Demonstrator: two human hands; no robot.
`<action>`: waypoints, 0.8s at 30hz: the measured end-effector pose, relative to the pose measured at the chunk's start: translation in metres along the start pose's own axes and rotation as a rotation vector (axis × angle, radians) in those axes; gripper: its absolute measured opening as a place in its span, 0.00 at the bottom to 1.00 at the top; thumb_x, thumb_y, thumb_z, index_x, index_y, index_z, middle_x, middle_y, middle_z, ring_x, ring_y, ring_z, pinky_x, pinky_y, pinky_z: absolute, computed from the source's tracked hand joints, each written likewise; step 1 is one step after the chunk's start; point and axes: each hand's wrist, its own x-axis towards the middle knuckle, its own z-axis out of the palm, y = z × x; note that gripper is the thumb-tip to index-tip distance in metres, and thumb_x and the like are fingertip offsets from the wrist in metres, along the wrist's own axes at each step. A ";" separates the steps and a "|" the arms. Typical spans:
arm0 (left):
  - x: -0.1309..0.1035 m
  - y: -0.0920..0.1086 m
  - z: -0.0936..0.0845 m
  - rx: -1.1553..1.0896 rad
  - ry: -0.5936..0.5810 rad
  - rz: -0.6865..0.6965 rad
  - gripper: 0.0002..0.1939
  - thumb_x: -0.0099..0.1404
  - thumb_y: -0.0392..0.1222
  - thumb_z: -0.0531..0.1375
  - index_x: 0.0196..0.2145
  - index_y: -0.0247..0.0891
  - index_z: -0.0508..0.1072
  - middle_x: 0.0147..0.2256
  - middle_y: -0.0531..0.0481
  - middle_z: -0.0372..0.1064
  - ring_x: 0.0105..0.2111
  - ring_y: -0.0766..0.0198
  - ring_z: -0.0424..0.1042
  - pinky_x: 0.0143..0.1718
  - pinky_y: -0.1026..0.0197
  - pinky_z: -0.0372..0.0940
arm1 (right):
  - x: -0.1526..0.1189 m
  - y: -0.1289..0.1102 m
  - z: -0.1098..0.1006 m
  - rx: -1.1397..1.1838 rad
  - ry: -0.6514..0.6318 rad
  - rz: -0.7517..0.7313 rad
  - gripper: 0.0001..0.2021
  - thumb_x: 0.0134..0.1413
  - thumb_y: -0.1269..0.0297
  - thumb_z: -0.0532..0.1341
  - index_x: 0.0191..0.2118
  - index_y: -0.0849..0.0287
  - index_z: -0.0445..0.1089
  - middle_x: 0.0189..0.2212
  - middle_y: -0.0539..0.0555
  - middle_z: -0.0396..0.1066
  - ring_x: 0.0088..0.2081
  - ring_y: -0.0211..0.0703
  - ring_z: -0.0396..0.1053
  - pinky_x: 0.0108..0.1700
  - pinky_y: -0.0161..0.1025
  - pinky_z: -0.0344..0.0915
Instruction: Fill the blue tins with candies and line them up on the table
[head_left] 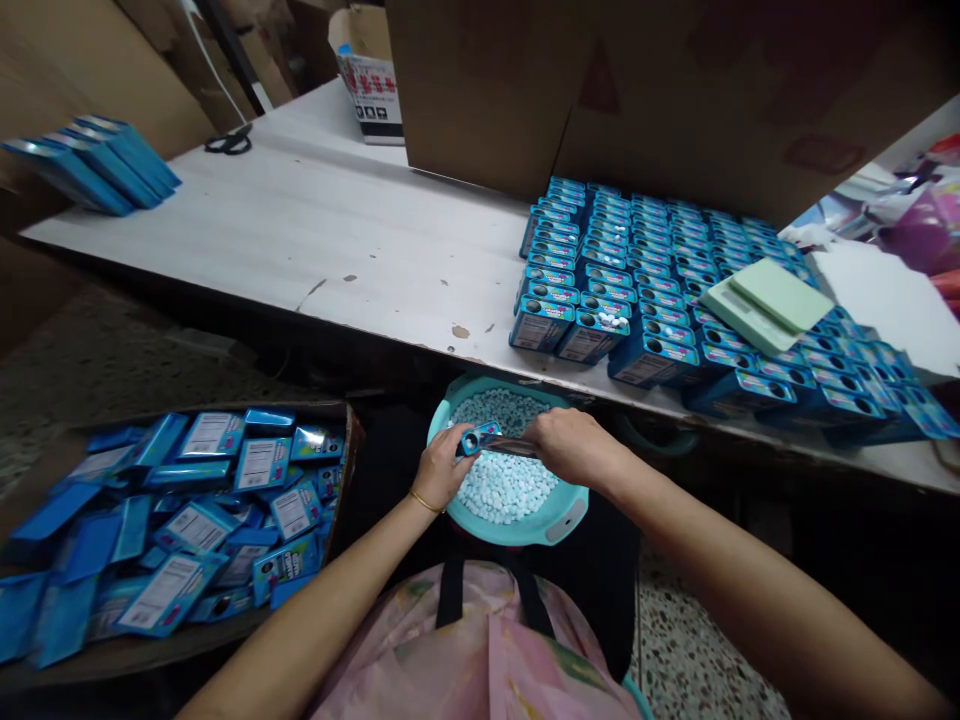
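My left hand [441, 466] is wrapped round a small blue tin [478, 438], its round opening facing up with white showing inside. My right hand [574, 446] grips a dark, shiny scoop [511, 446] whose tip reaches the tin's opening; the scoop's exact shape is hard to make out. Both hands are over a turquoise basin [551, 532] on my lap. Small pale blue-white candies [501, 492] fill much of the basin.
An open cardboard box [349, 440] of loose blue tins stands at left. On the white table [360, 255] are rows of upright tins [652, 300], a pale green scale [769, 300], black scissors [229, 141], more blue packs [105, 165], and a large carton [600, 100] behind.
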 end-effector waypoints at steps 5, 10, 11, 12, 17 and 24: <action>-0.002 0.001 -0.011 -0.087 0.038 -0.066 0.19 0.55 0.41 0.58 0.46 0.41 0.64 0.43 0.47 0.67 0.43 0.59 0.66 0.45 0.58 0.61 | -0.011 0.044 0.030 0.179 0.077 -0.048 0.15 0.50 0.68 0.51 0.41 0.51 0.70 0.36 0.52 0.71 0.38 0.41 0.67 0.37 0.33 0.57; -0.012 0.003 -0.027 -0.115 0.036 -0.062 0.20 0.55 0.43 0.58 0.46 0.41 0.64 0.44 0.47 0.67 0.44 0.60 0.66 0.46 0.58 0.60 | 0.019 0.060 0.123 0.230 0.093 0.148 0.17 0.50 0.73 0.50 0.44 0.54 0.68 0.41 0.53 0.69 0.41 0.40 0.66 0.39 0.32 0.58; -0.014 0.003 -0.028 -0.113 0.038 -0.064 0.20 0.55 0.43 0.58 0.46 0.41 0.65 0.43 0.47 0.67 0.44 0.60 0.66 0.46 0.58 0.60 | 0.027 0.053 0.141 0.225 0.076 0.175 0.17 0.50 0.75 0.49 0.43 0.57 0.69 0.40 0.56 0.69 0.40 0.41 0.66 0.38 0.33 0.58; -0.016 0.002 -0.029 -0.111 0.042 -0.069 0.19 0.55 0.43 0.58 0.46 0.41 0.65 0.43 0.47 0.67 0.43 0.60 0.67 0.46 0.58 0.61 | 0.034 0.043 0.158 0.227 0.064 0.184 0.17 0.50 0.76 0.48 0.42 0.60 0.70 0.39 0.57 0.69 0.38 0.41 0.67 0.37 0.33 0.58; -0.017 -0.002 -0.033 -0.092 0.052 -0.121 0.20 0.54 0.45 0.59 0.45 0.40 0.65 0.41 0.47 0.68 0.41 0.60 0.68 0.44 0.58 0.62 | 0.056 0.008 0.202 0.396 0.033 0.100 0.14 0.47 0.76 0.53 0.37 0.60 0.73 0.33 0.55 0.72 0.37 0.41 0.67 0.37 0.31 0.58; -0.011 -0.003 -0.045 -0.061 0.097 -0.156 0.20 0.54 0.46 0.59 0.45 0.39 0.65 0.40 0.48 0.69 0.40 0.60 0.68 0.44 0.58 0.62 | 0.049 0.041 0.191 0.943 -0.041 0.064 0.16 0.37 0.76 0.55 0.36 0.65 0.73 0.25 0.50 0.71 0.28 0.38 0.65 0.32 0.32 0.60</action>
